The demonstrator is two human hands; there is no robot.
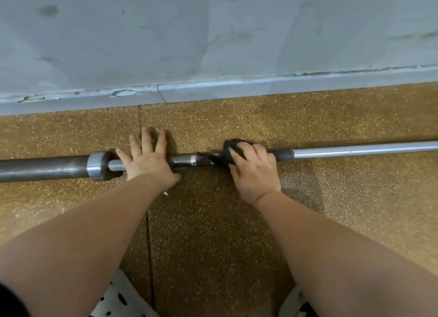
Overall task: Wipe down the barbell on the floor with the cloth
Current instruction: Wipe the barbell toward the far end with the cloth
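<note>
On the speckled floor [213, 222], the left hand [148, 161], fingers [160, 142] spread wide, presses the barbell [355, 149]; the right hand [254, 172] grips a dark cloth [228, 150], seemingly around it.

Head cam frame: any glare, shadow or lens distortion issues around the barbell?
Head view: a bright glare streak runs along the chrome shaft of the barbell at right; soft shadows fall on the floor beside the left hand and right hand; the dark cloth shows almost no detail; the wide-angle lens slightly bows the skirting.

Open floor [213, 233] on the near side of the barbell [355, 150], wall [213, 44] close behind
</note>
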